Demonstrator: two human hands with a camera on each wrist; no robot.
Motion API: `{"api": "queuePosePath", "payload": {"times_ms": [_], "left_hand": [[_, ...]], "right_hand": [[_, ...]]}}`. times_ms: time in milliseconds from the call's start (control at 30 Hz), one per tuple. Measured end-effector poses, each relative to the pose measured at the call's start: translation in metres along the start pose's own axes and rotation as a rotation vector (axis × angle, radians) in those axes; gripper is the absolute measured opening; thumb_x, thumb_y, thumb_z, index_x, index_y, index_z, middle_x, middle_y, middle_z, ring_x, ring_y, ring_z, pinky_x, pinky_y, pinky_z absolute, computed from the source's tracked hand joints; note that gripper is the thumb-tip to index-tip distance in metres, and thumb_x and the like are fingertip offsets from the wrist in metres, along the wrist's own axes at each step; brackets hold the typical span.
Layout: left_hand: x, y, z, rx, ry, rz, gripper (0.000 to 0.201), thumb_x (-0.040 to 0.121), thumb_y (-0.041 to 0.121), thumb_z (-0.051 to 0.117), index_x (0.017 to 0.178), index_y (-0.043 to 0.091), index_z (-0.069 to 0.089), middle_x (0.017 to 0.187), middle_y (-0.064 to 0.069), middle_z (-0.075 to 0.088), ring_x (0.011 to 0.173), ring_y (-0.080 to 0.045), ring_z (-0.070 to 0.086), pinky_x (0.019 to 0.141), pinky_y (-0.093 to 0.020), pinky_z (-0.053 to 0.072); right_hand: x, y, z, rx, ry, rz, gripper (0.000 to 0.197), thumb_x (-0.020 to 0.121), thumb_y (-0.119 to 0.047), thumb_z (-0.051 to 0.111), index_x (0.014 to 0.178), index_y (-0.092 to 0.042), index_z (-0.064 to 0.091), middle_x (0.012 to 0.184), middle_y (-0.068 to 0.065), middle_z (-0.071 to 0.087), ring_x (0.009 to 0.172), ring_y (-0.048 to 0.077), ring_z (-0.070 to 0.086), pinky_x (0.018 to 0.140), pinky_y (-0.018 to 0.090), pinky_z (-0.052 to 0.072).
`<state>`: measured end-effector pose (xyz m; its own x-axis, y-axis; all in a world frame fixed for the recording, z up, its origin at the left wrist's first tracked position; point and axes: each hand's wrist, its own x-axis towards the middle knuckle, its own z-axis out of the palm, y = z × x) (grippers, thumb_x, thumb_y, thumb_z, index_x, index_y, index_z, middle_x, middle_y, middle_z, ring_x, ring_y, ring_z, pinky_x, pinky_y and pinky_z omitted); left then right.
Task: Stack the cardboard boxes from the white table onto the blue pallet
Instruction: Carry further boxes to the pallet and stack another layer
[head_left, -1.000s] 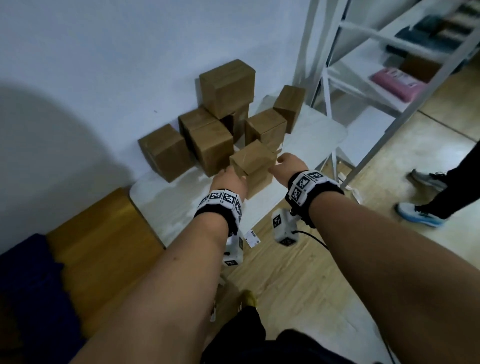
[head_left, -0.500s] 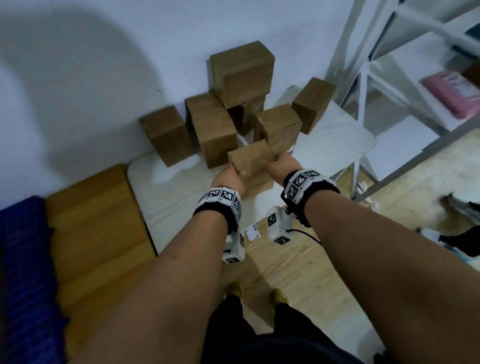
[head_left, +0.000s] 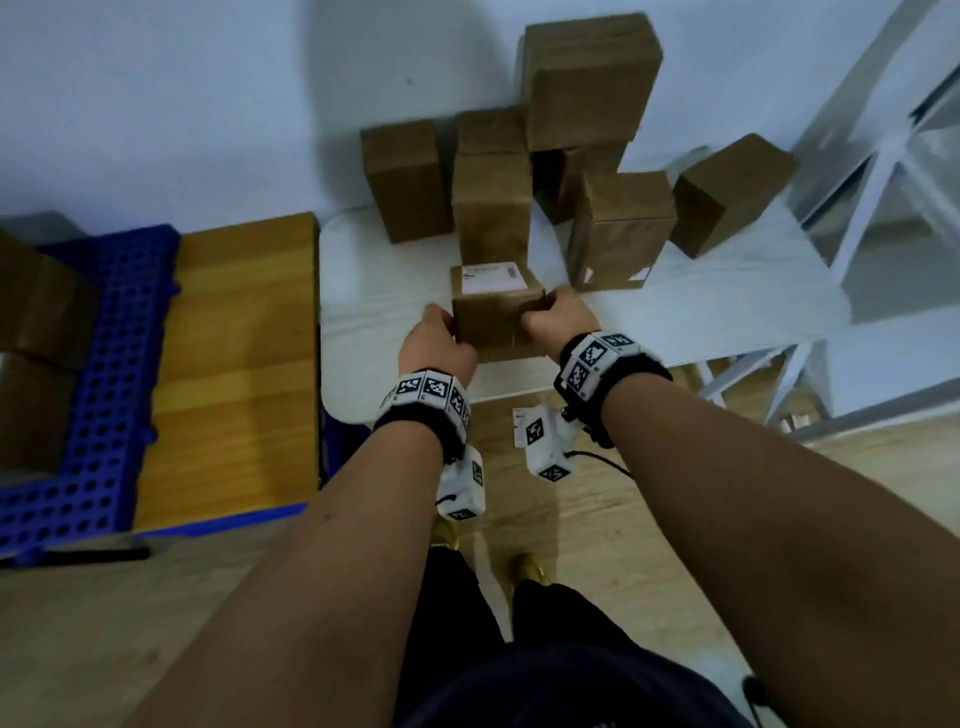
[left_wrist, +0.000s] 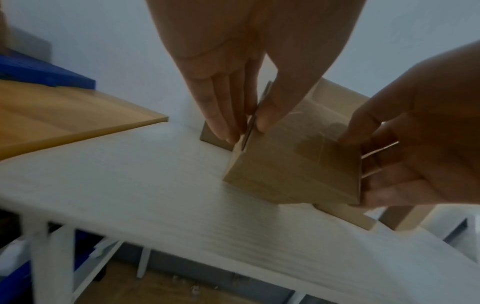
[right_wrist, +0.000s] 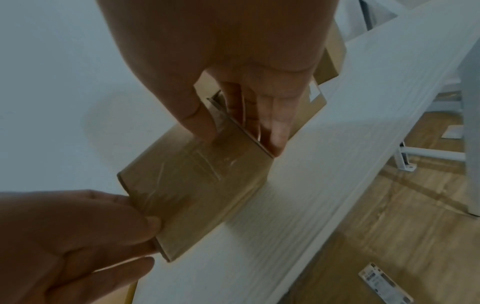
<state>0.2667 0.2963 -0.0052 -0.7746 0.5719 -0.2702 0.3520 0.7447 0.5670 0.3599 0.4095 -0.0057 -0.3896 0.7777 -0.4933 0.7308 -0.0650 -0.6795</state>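
Observation:
A small cardboard box (head_left: 491, 317) with a white label on top sits low over the white table (head_left: 701, 317), near its front edge. My left hand (head_left: 448, 332) pinches its left edge, thumb on the near face (left_wrist: 293, 164) and fingers (left_wrist: 221, 115) on the side. My right hand (head_left: 535, 312) pinches the right edge the same way, with fingers (right_wrist: 275, 127) behind the box (right_wrist: 197, 185). Whether the box touches the table I cannot tell. The blue pallet (head_left: 104, 364) lies at the left.
Several more cardboard boxes (head_left: 613, 228) stand piled against the wall at the table's back. A wooden board (head_left: 234, 364) lies on the pallet beside the table, with boxes (head_left: 36, 322) at the far left. A white metal rack (head_left: 883, 171) stands at the right.
Both hands have taken hold of the small box and drawn it away from the pile toward the table's front edge. My view has swung left, bringing the pallet into sight.

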Motion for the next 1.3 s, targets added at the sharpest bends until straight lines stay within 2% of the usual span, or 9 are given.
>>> {"api": "queuePosePath", "payload": {"times_ms": [133,300,400,600,733,900,1000,1167,1300], "left_hand": [[-0.009,-0.01,0.011,-0.017,0.011,-0.112,0.026,0.089,0.003,0.045,0.114,0.009,0.052,0.103,-0.012,0.063,0.089,-0.027,0.058,0.071,-0.03,0.04],[-0.004,-0.012,0.017,-0.086,0.053,-0.236,0.034,0.096,0.007,0.036,0.125,0.012,0.053,0.12,-0.015,0.062,0.109,-0.031,0.058,0.077,-0.027,0.038],[0.0,-0.008,0.021,-0.091,0.017,-0.242,0.034,0.101,0.017,0.034,0.126,0.008,0.054,0.125,-0.015,0.061,0.113,-0.031,0.057,0.081,-0.027,0.039],[-0.005,-0.006,0.03,-0.024,-0.122,-0.242,0.033,0.099,0.021,0.04,0.124,0.007,0.056,0.123,-0.013,0.062,0.109,-0.029,0.059,0.076,-0.027,0.039],[-0.015,-0.014,0.024,-0.021,-0.074,-0.231,0.034,0.098,0.021,0.044,0.128,0.011,0.054,0.124,-0.011,0.062,0.111,-0.029,0.059,0.079,-0.028,0.041],[-0.025,-0.03,-0.011,-0.089,0.069,-0.206,0.038,0.099,0.025,0.045,0.135,0.014,0.051,0.128,-0.009,0.06,0.114,-0.027,0.058,0.09,-0.031,0.045],[-0.029,-0.045,-0.039,-0.139,0.132,-0.197,0.038,0.097,0.027,0.047,0.134,0.018,0.051,0.126,-0.006,0.062,0.111,-0.026,0.06,0.089,-0.031,0.047],[-0.038,-0.086,-0.102,-0.202,0.228,-0.166,0.039,0.096,0.028,0.05,0.135,0.022,0.05,0.127,-0.001,0.062,0.111,-0.023,0.06,0.082,-0.027,0.045],[-0.057,-0.122,-0.155,-0.285,0.291,-0.137,0.038,0.093,0.025,0.052,0.131,0.025,0.055,0.123,0.0,0.065,0.106,-0.022,0.062,0.086,-0.029,0.049]], "right_hand": [[0.002,0.01,0.01,0.025,-0.088,0.006,0.055,0.082,-0.042,0.066,0.126,-0.014,0.049,0.121,0.008,0.061,0.107,0.028,0.06,0.089,0.036,0.05],[0.007,0.015,0.011,0.007,-0.124,0.035,0.069,0.088,-0.063,0.05,0.135,-0.012,0.046,0.134,0.01,0.055,0.118,0.03,0.054,0.092,0.038,0.044],[0.011,0.019,0.011,-0.027,-0.138,0.031,0.063,0.092,-0.058,0.048,0.133,-0.011,0.048,0.133,0.01,0.056,0.116,0.029,0.055,0.082,0.033,0.04],[0.011,0.019,0.017,-0.075,-0.214,0.016,0.053,0.087,-0.043,0.062,0.129,-0.013,0.055,0.128,0.006,0.062,0.11,0.025,0.061,0.09,0.035,0.049],[0.007,0.013,0.023,-0.118,-0.212,-0.011,0.045,0.087,-0.034,0.064,0.127,-0.013,0.056,0.127,0.006,0.063,0.109,0.024,0.062,0.088,0.034,0.049],[-0.009,-0.014,0.035,-0.163,-0.188,-0.09,0.039,0.087,-0.03,0.065,0.121,-0.014,0.056,0.121,0.006,0.065,0.102,0.023,0.062,0.085,0.035,0.051],[-0.026,-0.041,0.048,-0.145,-0.183,-0.169,0.037,0.087,-0.03,0.065,0.118,-0.014,0.054,0.119,0.005,0.065,0.097,0.02,0.061,0.079,0.031,0.048],[-0.068,-0.091,0.083,-0.138,-0.165,-0.292,0.042,0.087,-0.042,0.063,0.118,-0.015,0.056,0.119,0.003,0.066,0.1,0.021,0.064,0.09,0.038,0.053],[-0.112,-0.129,0.117,-0.161,-0.151,-0.399,0.029,0.089,-0.039,0.061,0.106,-0.016,0.057,0.106,0.001,0.065,0.089,0.018,0.061,0.075,0.029,0.048]]}}
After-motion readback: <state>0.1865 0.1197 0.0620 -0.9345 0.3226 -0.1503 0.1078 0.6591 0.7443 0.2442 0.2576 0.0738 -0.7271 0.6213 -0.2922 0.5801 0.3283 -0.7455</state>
